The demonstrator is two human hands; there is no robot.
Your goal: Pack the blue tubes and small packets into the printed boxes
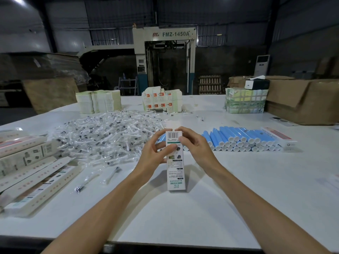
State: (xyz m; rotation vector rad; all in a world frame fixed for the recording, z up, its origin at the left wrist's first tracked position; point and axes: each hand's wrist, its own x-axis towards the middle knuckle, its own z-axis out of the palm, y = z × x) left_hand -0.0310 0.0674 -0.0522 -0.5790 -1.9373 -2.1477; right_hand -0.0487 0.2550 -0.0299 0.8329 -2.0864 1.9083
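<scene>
A long printed box [175,173] with a barcode near its far end lies lengthwise at the table's middle, its far flap [172,124] standing open. My left hand [156,151] grips its left side and my right hand [194,145] grips its right side near the far end. Blue tubes [242,138] with white caps lie stacked in rows to the right. A wide heap of small clear packets [106,136] spreads to the left of the hands. Two loose packets [111,176] lie nearer to me.
Filled printed boxes [33,173] lie piled at the left edge of the white table [238,198]. Flat box blanks [98,101] and a second stack of blanks [161,99] stand at the back; wrapped bundles [244,100] and brown cartons [302,101] sit back right. One closed box [280,138] lies beside the tubes.
</scene>
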